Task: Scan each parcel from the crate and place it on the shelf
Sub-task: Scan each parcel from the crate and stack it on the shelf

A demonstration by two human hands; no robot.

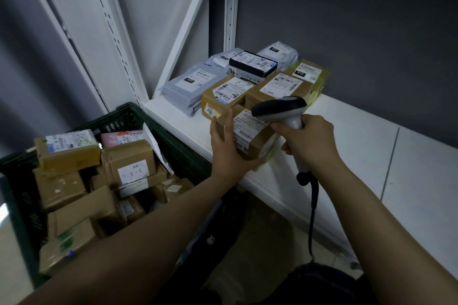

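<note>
Crate (pixel 119 116) of dark green plastic stands well to the left of and below the left grip (pixel 228 146), heaped with brown cartons and a few labelled packets, so by my judgement most of the task is left. Beyond that grip, toward the back corner of the shelf (pixel 347 156), lies a cluster of shelved parcels (pixel 247 77): grey bags, a black box and several brown cartons, labels up, which look like the part already done. The left grip holds a small brown parcel (pixel 250 131) from its left side, thumb along the top edge and fingers under it, at the front edge of the shelf; whether it rests on the board I cannot tell. Just to its right, the right grip (pixel 309 138) is wrapped round the handle of the scanner (pixel 280 108), whose dark head hangs right over the parcel's label. This one seems to be at its scan, with the placing beside the others not yet done. Right of the right grip the shelf runs on white.
</note>
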